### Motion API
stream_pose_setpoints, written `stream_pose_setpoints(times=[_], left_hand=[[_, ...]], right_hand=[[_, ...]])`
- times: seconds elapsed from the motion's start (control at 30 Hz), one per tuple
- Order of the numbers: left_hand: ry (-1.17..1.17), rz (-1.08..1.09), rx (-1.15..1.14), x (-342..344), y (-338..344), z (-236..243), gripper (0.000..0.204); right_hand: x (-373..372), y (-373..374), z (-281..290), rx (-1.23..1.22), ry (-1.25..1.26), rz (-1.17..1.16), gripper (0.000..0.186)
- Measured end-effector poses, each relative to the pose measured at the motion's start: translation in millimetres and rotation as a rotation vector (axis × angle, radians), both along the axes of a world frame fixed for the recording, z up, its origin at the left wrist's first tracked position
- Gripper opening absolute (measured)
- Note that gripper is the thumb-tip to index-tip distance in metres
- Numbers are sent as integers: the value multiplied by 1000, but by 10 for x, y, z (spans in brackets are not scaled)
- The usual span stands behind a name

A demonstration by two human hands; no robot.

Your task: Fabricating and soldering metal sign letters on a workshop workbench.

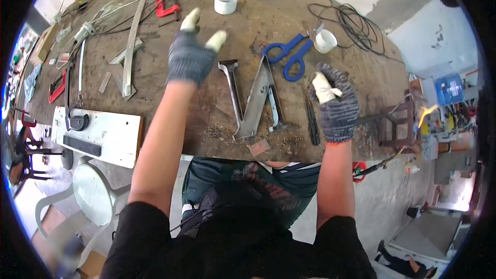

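Observation:
My left hand (191, 54), in a grey knit glove with cream-wrapped fingertips, reaches over the table's left middle. Its thumb and a finger are spread, with nothing seen between them. My right hand (336, 103), gloved alike, is curled closed at the right; whatever it may hold is hidden. Between the hands stands a zigzag metal strip form (254, 103), like a channel letter. Behind it lie blue-handled scissors (293, 57). A slim dark tool, perhaps tweezers (312, 121), lies just left of my right hand. A small brownish flat piece (259, 148) rests near the front edge.
At the back are a white cup (226, 3) with a stick, a smaller white container (325, 41) and coiled black cable (356, 26). Left are a red clamp (168, 5), metal strips (133, 46) and a white board (111, 137). An orange flame (427, 117) burns beside a metal stand (400, 121).

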State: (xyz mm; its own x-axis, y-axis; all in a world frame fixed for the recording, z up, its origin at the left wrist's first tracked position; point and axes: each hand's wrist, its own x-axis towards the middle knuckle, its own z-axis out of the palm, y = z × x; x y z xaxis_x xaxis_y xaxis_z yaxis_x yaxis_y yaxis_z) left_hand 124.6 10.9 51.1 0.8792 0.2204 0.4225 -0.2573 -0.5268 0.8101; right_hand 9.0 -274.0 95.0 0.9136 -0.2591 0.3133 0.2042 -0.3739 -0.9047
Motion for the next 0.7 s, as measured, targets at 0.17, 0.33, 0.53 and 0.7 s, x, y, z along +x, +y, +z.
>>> stream_pose_setpoints(times=[0.17, 0.33, 0.53, 0.7], left_hand=[[279, 10, 329, 1088, -25, 179, 121], [268, -94, 144, 1892, 37, -353, 133], [204, -205, 34, 1896, -178, -336, 114], [-87, -244, -48, 1540, -155, -153, 107]], right_hand=[[-255, 229, -46, -3, 21, 136, 33], [-642, 278, -10, 51, 119, 122, 31], [-718, 151, 32, -94, 203, -22, 32], [-403, 282, -135, 391, 31, 141, 39]])
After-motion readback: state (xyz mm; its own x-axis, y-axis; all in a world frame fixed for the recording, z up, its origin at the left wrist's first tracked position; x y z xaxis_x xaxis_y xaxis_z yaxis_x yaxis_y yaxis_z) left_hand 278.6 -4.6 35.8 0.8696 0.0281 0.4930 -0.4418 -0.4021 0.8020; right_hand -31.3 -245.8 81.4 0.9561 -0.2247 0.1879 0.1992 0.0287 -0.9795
